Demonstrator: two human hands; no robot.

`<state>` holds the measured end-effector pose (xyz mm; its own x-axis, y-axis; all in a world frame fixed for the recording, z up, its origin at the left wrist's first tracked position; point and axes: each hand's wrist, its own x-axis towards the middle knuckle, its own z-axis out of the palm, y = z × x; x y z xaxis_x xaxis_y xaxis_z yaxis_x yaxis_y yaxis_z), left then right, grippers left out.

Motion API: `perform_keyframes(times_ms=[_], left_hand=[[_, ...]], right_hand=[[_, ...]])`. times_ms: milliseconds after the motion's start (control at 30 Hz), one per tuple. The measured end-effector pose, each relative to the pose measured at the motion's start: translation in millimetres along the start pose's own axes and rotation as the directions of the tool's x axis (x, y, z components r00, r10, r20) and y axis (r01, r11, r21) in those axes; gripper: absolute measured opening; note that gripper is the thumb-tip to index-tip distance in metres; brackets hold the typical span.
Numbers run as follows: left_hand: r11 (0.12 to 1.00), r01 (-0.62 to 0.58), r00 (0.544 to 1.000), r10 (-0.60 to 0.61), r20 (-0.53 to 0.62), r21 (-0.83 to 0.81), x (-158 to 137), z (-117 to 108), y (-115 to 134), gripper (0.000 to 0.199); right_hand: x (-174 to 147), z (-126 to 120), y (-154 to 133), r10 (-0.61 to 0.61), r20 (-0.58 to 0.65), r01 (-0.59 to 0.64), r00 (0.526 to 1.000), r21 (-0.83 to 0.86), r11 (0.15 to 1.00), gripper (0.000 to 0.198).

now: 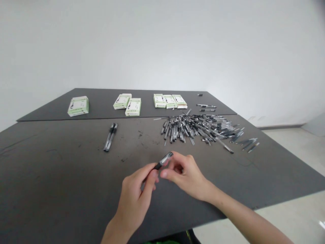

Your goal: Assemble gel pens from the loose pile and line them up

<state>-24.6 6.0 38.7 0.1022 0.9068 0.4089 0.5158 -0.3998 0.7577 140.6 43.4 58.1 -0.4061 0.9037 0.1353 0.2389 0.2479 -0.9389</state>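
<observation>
My left hand [138, 188] is closed around a pen [164, 161] with a clear, dark-tipped cap, gripping its dark lower part between thumb and fingers. The pen tilts up to the right above the near middle of the table. Beside the capped end is my right hand [188, 174], its index fingertip at or just behind the tip of the cap. The right thumb stays apart from the index finger, and the other fingers are curled. Two capped pens [111, 137] lie side by side on the table, farther away to the left.
A large heap of pens and pen parts [188, 127] spreads across the right of the dark table [63, 189]. Thin refills [250, 144] lie at its right edge. Behind stand several green-and-white boxes [133, 106], [78, 105]. A few loose pens [207, 106] lie at the back right.
</observation>
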Motion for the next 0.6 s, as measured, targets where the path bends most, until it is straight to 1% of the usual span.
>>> perform_keyframes(times_ms=[67, 167, 200, 233, 267, 300, 333, 367, 400, 433, 467, 500, 567, 600], left_hand=[[1.000, 0.008, 1.000, -0.008, 0.018, 0.001, 0.6, 0.6, 0.2, 0.017], [0.999, 0.016, 0.999, -0.018, 0.046, 0.035, 0.4, 1.4, -2.5, 0.019], [0.997, 0.023, 0.999, -0.026, 0.040, 0.068, -0.5, 1.2, -4.5, 0.020], [0.993, 0.033, 0.999, -0.034, 0.007, 0.112, -2.0, 0.7, -6.8, 0.021], [0.986, 0.047, 0.998, -0.038, -0.054, 0.163, -4.1, -0.2, -9.4, 0.022], [0.975, 0.065, 0.988, -0.032, -0.151, 0.213, -6.9, -1.4, -11.8, 0.024], [0.964, 0.077, 0.964, -0.007, -0.265, 0.254, -10.3, -2.9, -14.0, 0.025], [0.955, 0.075, 0.928, 0.038, -0.370, 0.286, -13.9, -4.4, -15.6, 0.025], [0.948, 0.043, 0.894, 0.104, -0.435, 0.315, -17.5, -5.9, -16.5, 0.023], [0.940, -0.015, 0.871, 0.179, -0.457, 0.340, -20.7, -7.2, -16.7, 0.021], [0.929, -0.080, 0.861, 0.247, -0.445, 0.360, -23.3, -8.0, -16.3, 0.020], [0.915, -0.150, 0.859, 0.308, -0.408, 0.373, -25.1, -8.4, -15.5, 0.020], [0.906, -0.208, 0.872, 0.343, -0.350, 0.368, -26.5, -8.0, -13.3, 0.022], [0.908, -0.216, 0.880, 0.340, -0.331, 0.359, -26.3, -7.6, -12.3, 0.024]], right_hand=[[3.1, 9.5, -5.7, -0.031, -0.031, 0.029, 0.999, -0.079, 0.997, 0.022], [8.4, 19.2, -12.0, -0.079, -0.093, 0.063, 0.992, -0.165, 0.984, 0.027], [11.3, 20.5, -13.3, -0.100, -0.121, 0.076, 0.988, -0.190, 0.979, 0.028], [15.6, 20.7, -14.4, -0.120, -0.154, 0.085, 0.981, -0.218, 0.972, 0.028], [21.8, 19.6, -15.3, -0.138, -0.193, 0.087, 0.971, -0.251, 0.964, 0.029], [30.3, 17.5, -16.0, -0.154, -0.233, 0.082, 0.960, -0.291, 0.953, 0.030], [41.3, 14.5, -16.6, -0.162, -0.265, 0.064, 0.951, -0.341, 0.938, 0.032], [54.7, 11.3, -16.9, -0.163, -0.290, 0.038, 0.943, -0.394, 0.918, 0.034], [70.0, 8.3, -16.9, -0.154, -0.291, 0.007, 0.944, -0.449, 0.893, 0.035], [86.8, 6.1, -16.4, -0.120, -0.271, -0.037, 0.955, -0.510, 0.859, 0.036], [104.2, 5.3, -15.4, -0.096, -0.250, -0.054, 0.963, -0.532, 0.845, 0.036], [121.4, 6.1, -13.6, -0.077, -0.241, -0.069, 0.968, -0.545, 0.836, 0.037], [153.0, 13.2, -8.3, -0.019, -0.218, -0.110, 0.976, -0.563, 0.819, 0.039], [166.5, 19.3, -4.9, 0.015, -0.206, -0.132, 0.979, -0.568, 0.812, 0.039]])
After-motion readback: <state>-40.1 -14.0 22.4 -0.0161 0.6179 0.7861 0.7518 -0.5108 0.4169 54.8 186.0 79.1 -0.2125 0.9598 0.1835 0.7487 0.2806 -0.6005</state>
